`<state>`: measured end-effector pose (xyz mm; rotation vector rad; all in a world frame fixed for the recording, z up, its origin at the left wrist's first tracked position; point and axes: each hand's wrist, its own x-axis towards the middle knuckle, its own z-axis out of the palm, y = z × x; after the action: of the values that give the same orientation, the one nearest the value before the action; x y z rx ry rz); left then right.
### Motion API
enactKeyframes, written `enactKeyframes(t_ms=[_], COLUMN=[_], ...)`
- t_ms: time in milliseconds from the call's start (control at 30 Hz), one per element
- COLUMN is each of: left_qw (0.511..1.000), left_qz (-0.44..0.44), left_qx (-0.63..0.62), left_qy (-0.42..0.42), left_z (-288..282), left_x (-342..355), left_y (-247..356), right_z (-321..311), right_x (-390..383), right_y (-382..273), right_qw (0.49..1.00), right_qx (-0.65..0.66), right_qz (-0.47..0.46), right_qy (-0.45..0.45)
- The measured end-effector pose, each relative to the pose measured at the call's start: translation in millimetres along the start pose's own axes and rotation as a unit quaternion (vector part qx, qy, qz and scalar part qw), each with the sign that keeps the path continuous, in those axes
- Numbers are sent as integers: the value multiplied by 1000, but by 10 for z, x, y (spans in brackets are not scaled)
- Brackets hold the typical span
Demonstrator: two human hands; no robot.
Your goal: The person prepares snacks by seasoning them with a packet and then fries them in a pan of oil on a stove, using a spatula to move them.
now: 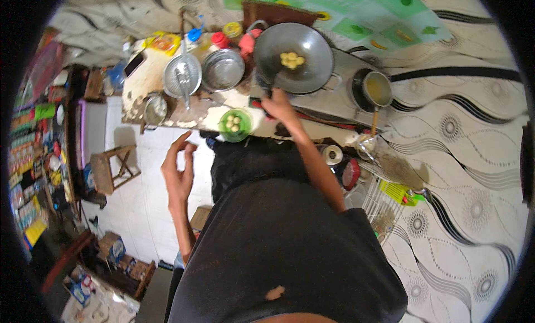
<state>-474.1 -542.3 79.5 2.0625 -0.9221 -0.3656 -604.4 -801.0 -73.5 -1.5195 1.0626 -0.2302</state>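
Note:
My right hand [277, 104] is at the near left edge of a wide dark wok [312, 50], its fingers closed round the handle of a dark utensil [268, 83]. The utensil's far end lies against the wok's inside, and its exact shape is hard to make out. Several pale yellow balls [291, 60] sit clustered in the wok. Just left of that hand, on the counter's near edge, a green bowl [236, 135] holds several pale round balls [233, 122]. My left hand [179, 170] hangs over the floor with fingers bent and apart, holding nothing.
A perforated metal skimmer [195, 81] and a metal bowl [223, 69] stand left of the wok. A small pan [378, 89] is on the stove [348, 72] at right. A phone [135, 64] lies at the counter's left. A wooden stool [114, 170] stands on the floor.

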Motion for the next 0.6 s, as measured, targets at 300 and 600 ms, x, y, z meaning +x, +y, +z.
enactKeyframes(t_ms=[300,600], left_qw=[999,999], left_qz=[-51,-46], left_qx=[-3,5], left_qy=[-3,-12], left_z=[7,-28], left_x=[19,70], left_y=[72,69], right_z=[96,200], right_x=[149,520], right_y=[-364,-346], right_qw=[985,986], right_qx=[136,151], right_qz=[79,71], right_qy=[-65,-25])
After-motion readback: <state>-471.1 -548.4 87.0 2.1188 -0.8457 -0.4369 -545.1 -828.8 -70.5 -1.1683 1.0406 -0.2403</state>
